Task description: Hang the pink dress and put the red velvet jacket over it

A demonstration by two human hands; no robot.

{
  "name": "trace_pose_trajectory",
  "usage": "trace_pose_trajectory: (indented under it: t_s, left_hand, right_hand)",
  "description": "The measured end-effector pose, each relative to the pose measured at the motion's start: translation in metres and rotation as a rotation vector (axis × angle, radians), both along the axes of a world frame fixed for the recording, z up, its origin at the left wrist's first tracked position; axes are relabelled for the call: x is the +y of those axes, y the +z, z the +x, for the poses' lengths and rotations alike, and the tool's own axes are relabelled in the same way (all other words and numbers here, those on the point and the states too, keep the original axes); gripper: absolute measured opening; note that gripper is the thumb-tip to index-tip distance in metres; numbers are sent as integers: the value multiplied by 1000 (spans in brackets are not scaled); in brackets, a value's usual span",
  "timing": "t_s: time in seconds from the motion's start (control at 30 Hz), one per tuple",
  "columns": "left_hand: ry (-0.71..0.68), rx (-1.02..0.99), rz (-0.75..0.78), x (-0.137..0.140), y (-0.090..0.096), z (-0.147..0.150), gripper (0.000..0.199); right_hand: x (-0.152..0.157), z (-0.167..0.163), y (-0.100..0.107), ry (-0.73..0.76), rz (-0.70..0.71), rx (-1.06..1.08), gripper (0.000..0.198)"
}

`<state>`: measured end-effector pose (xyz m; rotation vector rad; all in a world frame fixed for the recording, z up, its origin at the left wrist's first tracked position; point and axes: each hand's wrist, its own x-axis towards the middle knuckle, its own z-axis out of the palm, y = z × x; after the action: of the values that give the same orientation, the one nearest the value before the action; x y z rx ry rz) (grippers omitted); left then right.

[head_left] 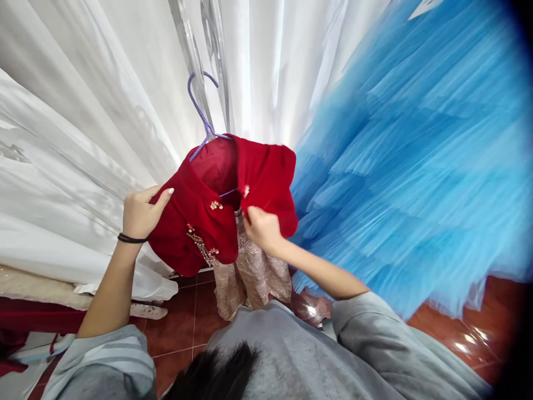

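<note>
A dark red velvet capelet (266, 166) with beaded flower ornaments and a beaded chain hangs on a purple hanger (201, 111). The hanger's hook is by a silvery metal frame (187, 33). At the capelet's left shoulder edge, my left hand (144, 214) pinches the cloth, thumb on top. My right hand (264, 228) is closed on the front edge of the right side, just below an ornament. A pale pink textured skirt (250, 272) hangs below and behind the capelet.
White curtains (104, 83) hang behind and to the left. A large blue tulle gown (408, 166) fills the right side. Reddish floor tiles (179, 328) show below. Folded pale and dark red fabrics (37, 316) lie at lower left.
</note>
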<state>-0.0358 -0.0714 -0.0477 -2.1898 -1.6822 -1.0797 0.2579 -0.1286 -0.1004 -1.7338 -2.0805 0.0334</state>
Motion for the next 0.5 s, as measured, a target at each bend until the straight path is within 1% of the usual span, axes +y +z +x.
trace_pose_trajectory:
  t_s: [0.03,0.07,0.1,0.13,0.2,0.27,0.3,0.33,0.4,0.43,0.47,0.5]
  left_hand:
    - [9,7,20,-1,0,0,43]
    - [17,15,33,-1,-1,1,40]
    - [23,24,38,-2,-1,2,38]
    - [30,32,37,-2,-2,3,36]
    - [45,48,31,-3,-4,5,34]
    - [66,48,58,-3,-7,8,33]
    - [75,41,102,-3,-7,10,32]
    - [79,35,164,-4,-8,13,31]
    - [63,21,298,-6,-7,22,29]
    - [32,19,335,-8,-5,29,28]
    - [-14,17,339,-9,-4,38,27]
    - [-70,10,313,-9,-3,48,26]
  right_hand:
    - [-1,-14,-13,-2,-93,-13,27]
    - [-1,-23,-20,-7,-157,-16,29]
    - [-2,-29,-21,-19,-188,-11,31]
    - [-4,-33,-18,-32,-185,3,32]
    - [-10,-37,-3,-39,-101,54,39]
    - [-17,-40,7,-3,-7,101,48]
    - [-19,-42,7,42,3,104,49]
    - [-19,-43,4,107,-36,86,49]
    - [-15,-41,-9,203,-210,32,46]
    - [-11,-35,-15,209,-282,28,43]
    - [-5,-26,-21,179,-309,57,40]
    - [3,-14,-24,118,-274,122,38]
